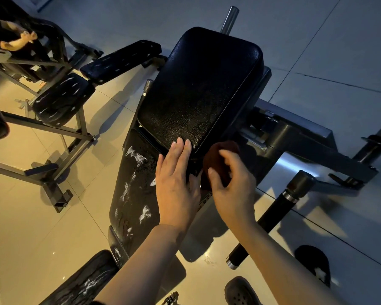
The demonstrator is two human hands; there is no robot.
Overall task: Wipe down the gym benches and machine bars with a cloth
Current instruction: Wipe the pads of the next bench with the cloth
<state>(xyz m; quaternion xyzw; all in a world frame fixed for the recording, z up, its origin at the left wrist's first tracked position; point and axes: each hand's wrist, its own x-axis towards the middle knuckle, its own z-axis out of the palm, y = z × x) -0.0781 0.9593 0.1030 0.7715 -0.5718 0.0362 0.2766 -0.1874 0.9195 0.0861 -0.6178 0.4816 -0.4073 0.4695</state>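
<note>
The left hand (176,186) lies flat, fingers straight, on the near edge of a black pad (200,89). Just right of it, the right hand (231,183) grips a bunched, dark brown cloth (220,157) against the pad's near right corner. The pad's pebbled leather looks glossy. Nearer, a cracked seat (134,190) shows white tears. A black bar (271,214) slants at right.

Bare floor (37,216) lies open left of the bench (198,84). On the right, a black bar (271,214) and steel frame (306,137) crowd the way.
</note>
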